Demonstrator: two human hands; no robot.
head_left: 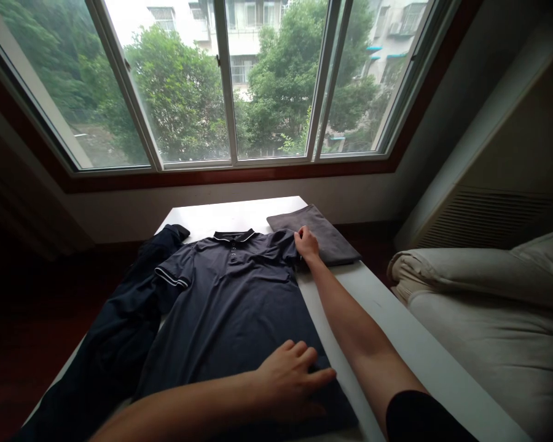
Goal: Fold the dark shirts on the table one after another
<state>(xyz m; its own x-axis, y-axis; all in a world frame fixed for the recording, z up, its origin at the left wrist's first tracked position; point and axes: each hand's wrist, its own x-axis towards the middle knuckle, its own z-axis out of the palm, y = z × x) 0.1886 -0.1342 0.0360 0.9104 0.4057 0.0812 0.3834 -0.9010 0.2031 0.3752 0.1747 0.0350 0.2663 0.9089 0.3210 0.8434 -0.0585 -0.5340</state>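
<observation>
A dark grey-blue polo shirt [244,301] lies spread on the white table, its black collar with white edging toward the window. My right hand [306,243] is closed on the end of the shirt's right-side sleeve, at the far part of the table. Over the lower right part of the shirt is my left hand [297,377], fingers partly bent and one stretched out to the side. Its underside is hidden, so I cannot tell how firmly it touches the cloth. A folded grey cloth [327,236] lies just beyond my right hand.
Dark navy clothing [115,325] lies along the left side of the white table [230,213]. A beige padded sofa or cushion [479,282] stands to the right. Beyond the table are a wall and a wide window [235,162].
</observation>
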